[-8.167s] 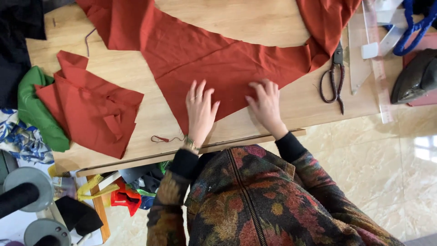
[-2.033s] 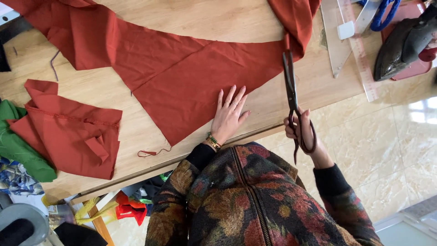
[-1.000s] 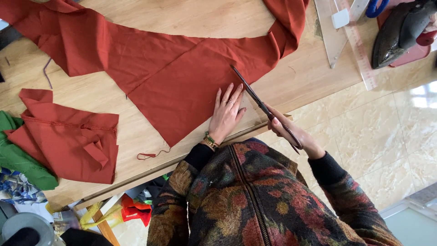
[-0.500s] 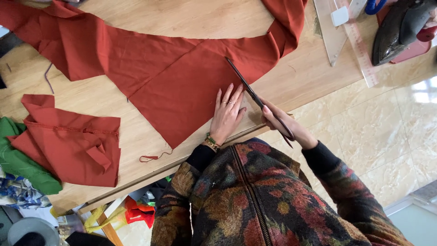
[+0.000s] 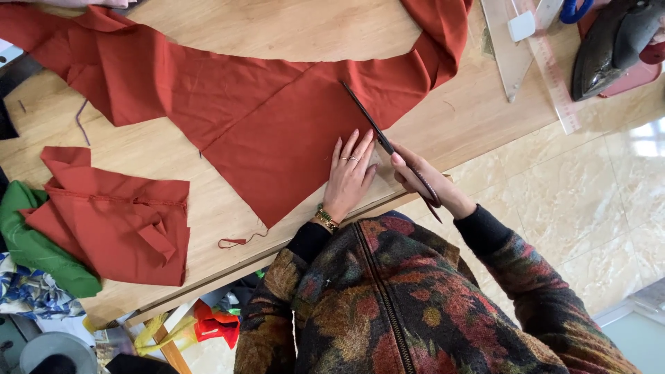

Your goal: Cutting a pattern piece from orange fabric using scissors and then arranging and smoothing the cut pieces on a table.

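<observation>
A large rust-red cloth lies spread on the wooden table. My left hand rests flat on the cloth's near corner, fingers apart, pinning it down. My right hand grips a pair of dark scissors by the handles. The blades point up and to the left, running along the cloth's right edge beside my left fingers.
A folded rust-red piece and green cloth lie at the left. A clear ruler, a white chalk block and a dark iron sit at the far right. A red thread scrap lies near the table edge.
My right hand left the cloth, took up the scissors from the right and brought them from upright to slanted along the cloth edge. My left hand stayed pressed on the cloth.
</observation>
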